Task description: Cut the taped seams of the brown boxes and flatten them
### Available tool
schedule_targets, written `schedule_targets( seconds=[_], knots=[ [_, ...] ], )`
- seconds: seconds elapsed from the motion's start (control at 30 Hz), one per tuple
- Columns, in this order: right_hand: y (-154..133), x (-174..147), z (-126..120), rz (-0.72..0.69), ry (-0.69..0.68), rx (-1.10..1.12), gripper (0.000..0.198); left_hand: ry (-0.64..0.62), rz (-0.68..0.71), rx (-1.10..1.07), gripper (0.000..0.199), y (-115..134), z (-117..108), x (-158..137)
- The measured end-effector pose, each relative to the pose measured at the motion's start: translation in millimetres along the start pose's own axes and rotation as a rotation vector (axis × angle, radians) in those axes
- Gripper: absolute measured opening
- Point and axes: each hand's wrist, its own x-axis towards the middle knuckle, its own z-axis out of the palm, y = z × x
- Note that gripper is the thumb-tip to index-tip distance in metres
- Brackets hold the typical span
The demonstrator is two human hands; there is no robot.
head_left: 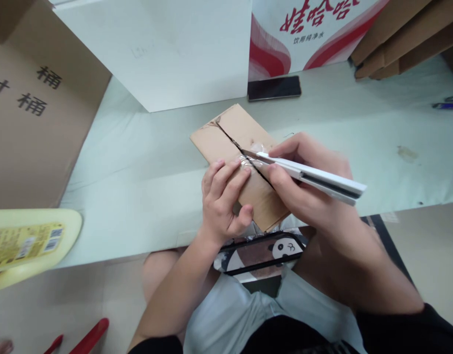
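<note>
A small brown cardboard box [207,142] lies on the pale green tabletop, with a dark seam line across its upper face and clear tape [258,147] near the middle. My left hand [226,196] grips the box's near left side, fingertips on the tape and upper face, thumb by the edge. In my right hand [311,182] is a white utility knife [322,182], its handle pointing right. The knife's blade [251,154] is out and its tip touches the seam at the tape; whether it has gone through cannot be seen.
Behind stand a white box [182,49] and a red-and-white carton [303,44], with a black phone [274,89] before them. A large carton [38,113] and a yellow bottle [34,241] are at left. Folded cardboard [407,39] leans at right. A panda-print item [263,253] lies on my lap.
</note>
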Motion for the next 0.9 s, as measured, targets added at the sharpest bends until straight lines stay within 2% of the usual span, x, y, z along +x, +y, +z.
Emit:
schedule_targets(
  seconds=[0.3,0.7,0.9],
  knots=[
    [-1.9,0.4,-0.8,-0.011,0.045,0.025,0.005,0.004,0.004,0.018,0.055,0.0,0.5,0.7],
    [-0.3,0.5,1.4,0.007,-0.028,-0.02,0.013,-0.001,0.008,0.003,0.055,-0.5,0.0,0.5],
    [-3.1,-0.6,-1.1,0.007,0.023,0.018,0.005,0.01,0.01,0.002,0.055,0.0,0.4,1.6]
  ],
)
